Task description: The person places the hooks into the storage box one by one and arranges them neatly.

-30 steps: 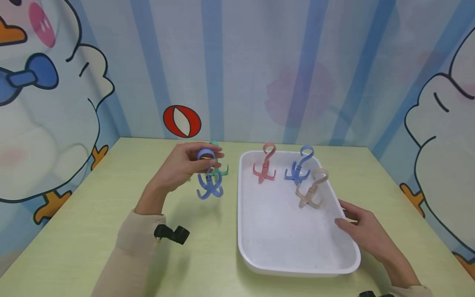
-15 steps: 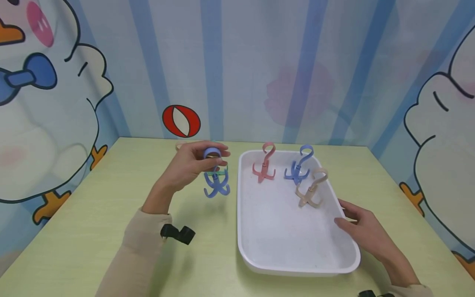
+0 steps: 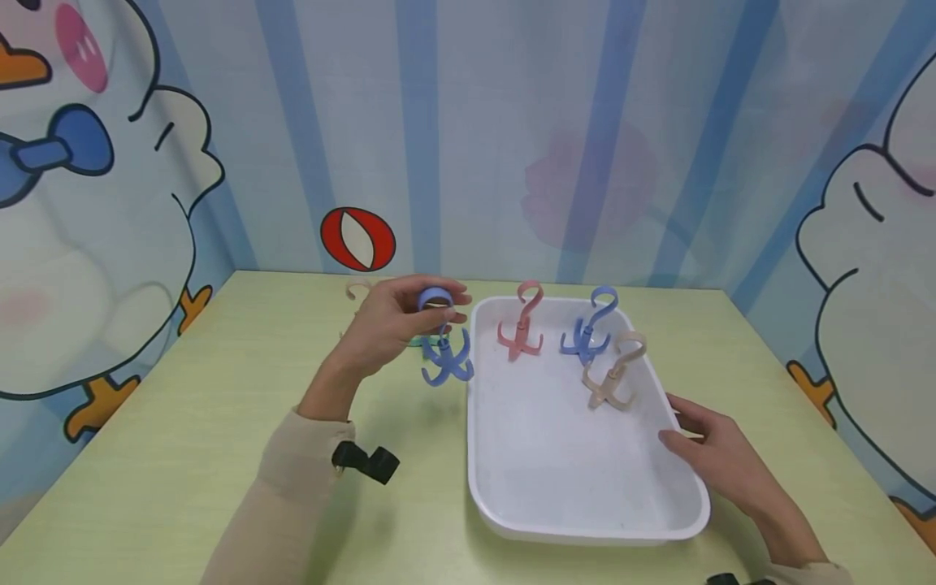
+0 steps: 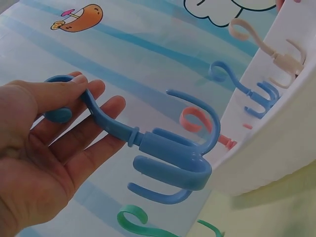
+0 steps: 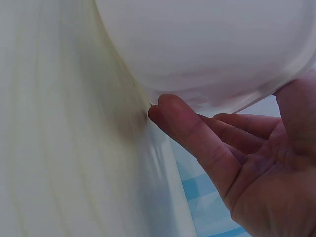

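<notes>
A blue four-pronged swivel hook (image 4: 170,153) hangs from my left hand (image 3: 395,317), its curved top pinched between thumb and fingers. The prongs point down, just left of the white plastic tray's (image 3: 585,463) rim. At the tray's right side, my right hand (image 3: 724,447) holds the edge, thumb over the rim and fingers against the outer wall (image 5: 217,54). Inside the tray, at the far end, stand a pink hook (image 3: 522,333), another blue hook (image 3: 585,340) and a beige hook (image 3: 610,386).
Behind my left hand on the table (image 3: 168,422) are a green hook (image 4: 132,217), partly hidden, and another beige hook (image 3: 357,286), mostly covered by the hand. A printed curtain (image 3: 483,146) rises behind the table's far edge.
My left hand has moved right with the blue hook, towards the tray's left rim. The beige hook behind it has come into view. The right hand and tray stay put.
</notes>
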Available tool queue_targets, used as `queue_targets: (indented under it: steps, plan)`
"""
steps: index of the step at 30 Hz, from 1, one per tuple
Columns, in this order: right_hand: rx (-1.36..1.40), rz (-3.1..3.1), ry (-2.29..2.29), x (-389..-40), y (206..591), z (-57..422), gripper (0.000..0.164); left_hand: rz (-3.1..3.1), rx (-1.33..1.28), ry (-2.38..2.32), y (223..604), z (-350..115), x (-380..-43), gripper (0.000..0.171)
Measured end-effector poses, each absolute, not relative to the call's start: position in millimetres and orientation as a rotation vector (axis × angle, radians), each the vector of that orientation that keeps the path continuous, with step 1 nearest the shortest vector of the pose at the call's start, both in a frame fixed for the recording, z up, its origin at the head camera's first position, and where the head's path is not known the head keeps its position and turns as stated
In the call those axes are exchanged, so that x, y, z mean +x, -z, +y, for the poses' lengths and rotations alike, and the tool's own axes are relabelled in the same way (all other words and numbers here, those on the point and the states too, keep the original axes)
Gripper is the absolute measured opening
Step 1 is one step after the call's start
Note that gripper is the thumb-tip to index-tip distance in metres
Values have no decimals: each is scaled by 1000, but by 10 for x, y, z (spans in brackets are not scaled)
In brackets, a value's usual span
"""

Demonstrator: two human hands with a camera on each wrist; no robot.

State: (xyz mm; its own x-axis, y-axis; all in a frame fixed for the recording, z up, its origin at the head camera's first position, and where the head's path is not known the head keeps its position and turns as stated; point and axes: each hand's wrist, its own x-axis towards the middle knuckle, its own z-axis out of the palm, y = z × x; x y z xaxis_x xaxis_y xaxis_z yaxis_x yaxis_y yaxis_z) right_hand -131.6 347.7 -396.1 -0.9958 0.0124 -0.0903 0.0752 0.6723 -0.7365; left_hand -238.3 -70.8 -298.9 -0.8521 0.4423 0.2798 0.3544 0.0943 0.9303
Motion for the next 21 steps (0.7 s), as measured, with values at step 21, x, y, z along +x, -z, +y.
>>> queue_targets:
  steps: [21]
  plan:
    - [88,2805,1234,-1317,3970,3473,68,2124,937,-2031,3086,-407,-2400,35]
